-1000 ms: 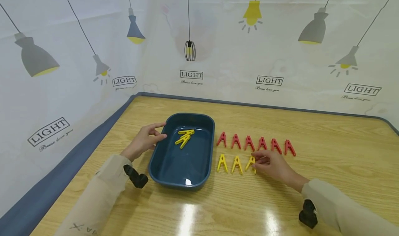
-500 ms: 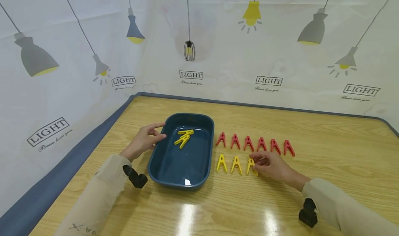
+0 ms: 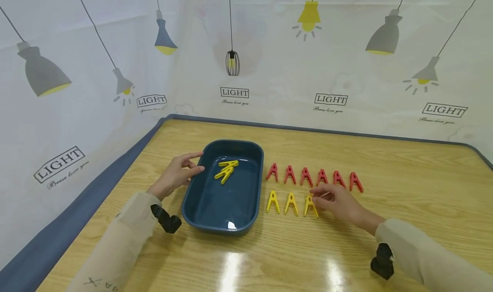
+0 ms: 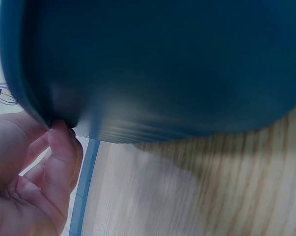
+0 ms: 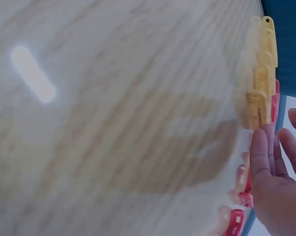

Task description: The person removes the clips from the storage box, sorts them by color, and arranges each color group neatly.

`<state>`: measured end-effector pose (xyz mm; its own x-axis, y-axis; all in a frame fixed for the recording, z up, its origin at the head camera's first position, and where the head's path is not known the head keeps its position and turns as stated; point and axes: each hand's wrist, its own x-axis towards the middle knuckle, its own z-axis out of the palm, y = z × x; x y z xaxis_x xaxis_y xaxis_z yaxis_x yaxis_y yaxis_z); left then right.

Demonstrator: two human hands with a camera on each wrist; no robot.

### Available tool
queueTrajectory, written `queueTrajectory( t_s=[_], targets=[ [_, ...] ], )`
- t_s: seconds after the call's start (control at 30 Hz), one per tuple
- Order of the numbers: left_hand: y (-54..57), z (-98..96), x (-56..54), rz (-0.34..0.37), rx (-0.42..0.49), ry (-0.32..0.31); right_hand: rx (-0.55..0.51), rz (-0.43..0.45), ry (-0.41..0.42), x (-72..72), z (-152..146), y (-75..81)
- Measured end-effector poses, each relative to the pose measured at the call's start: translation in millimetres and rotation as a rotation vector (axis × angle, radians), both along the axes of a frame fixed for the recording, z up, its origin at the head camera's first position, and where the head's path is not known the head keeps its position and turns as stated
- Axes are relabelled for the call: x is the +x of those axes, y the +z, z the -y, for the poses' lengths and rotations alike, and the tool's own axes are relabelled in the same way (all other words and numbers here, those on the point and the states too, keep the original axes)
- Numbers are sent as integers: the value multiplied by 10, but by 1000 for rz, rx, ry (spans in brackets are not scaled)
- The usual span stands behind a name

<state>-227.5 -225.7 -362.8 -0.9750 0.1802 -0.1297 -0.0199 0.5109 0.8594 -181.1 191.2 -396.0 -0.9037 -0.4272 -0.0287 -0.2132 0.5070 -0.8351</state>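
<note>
My left hand (image 3: 175, 174) pinches the left rim of a dark blue plastic basin (image 3: 192, 217); in the left wrist view its fingers (image 4: 64, 150) meet the basin's edge. Two yellow clothespins (image 3: 226, 175) lie inside, overlapping. To the basin's right, three yellow clothespins form a row: a left one (image 3: 273, 202), a middle one (image 3: 291, 204) and a right one (image 3: 309, 205). My right hand (image 3: 340, 202) is at the right one, fingertips beside its upper end. In the right wrist view those fingers (image 5: 262, 155) are nearly straight, with the thumb apart from them.
Behind the yellow row stands a row of several red clothespins (image 3: 305, 177), the rightmost (image 3: 356, 182) beyond my right hand. Everything rests on a wooden table (image 3: 285, 257), with a lamp-print curtain (image 3: 277, 69) around its back and left. A black wrist camera (image 3: 382, 261) sits on the right sleeve.
The right-hand yellow clothespin has turned from a slant to line up with the other two. My right fingers have loosened from it and shifted slightly right. The left hand stays on the basin.
</note>
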Motion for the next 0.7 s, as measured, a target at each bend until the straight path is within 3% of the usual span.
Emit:
queueTrajectory(
  t_s=[0.2, 0.4, 0.7],
  targets=[
    [2, 19, 2, 6, -2, 6, -16, -51, 26, -57, 79, 162],
    [15, 23, 11, 17, -8, 15, 53, -81, 55, -141, 296, 372],
    [39, -1, 10, 34, 4, 16, 54, -138, 167, -291, 711, 674]
  ],
)
